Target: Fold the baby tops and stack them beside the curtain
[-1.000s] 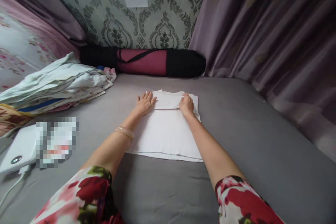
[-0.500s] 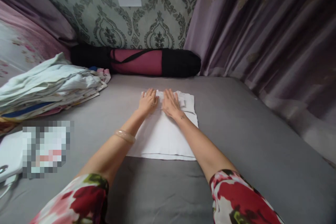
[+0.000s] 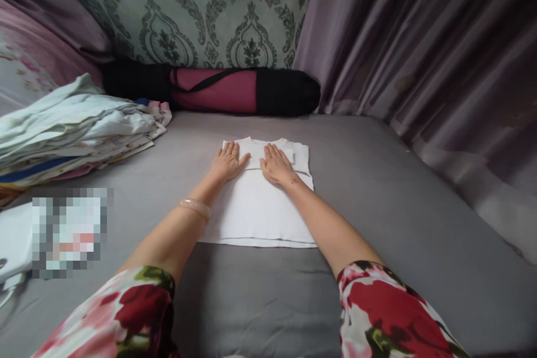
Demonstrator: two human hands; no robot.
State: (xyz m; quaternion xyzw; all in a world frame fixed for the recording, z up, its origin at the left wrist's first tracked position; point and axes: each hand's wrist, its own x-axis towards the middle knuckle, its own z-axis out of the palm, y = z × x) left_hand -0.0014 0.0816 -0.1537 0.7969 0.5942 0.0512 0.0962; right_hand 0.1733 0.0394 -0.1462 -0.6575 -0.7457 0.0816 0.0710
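White shirt (image 3: 260, 212) lies flat on the grey bed (image 3: 403, 196) right in front of us, with its neck end far away and its bottom edge near us. Our left hand (image 3: 229, 161) is spread flat on the top left part, thumb out to the side, and has hold of nothing. Our right hand (image 3: 276, 164) is flat too, with its fingers straight, resting on a folded strip (image 3: 255, 161) across the top, and it grips nothing either. We think both hands are flat like this to push the cloth down so the folds don't pop up. They are a little apart, maybe so both sides get pressed the same. The pile of clothes (image 3: 75, 117) sits off to the left, and the long bag (image 3: 213, 90) lies by the wall (image 3: 283, 0), which we guess gives us room in the middle
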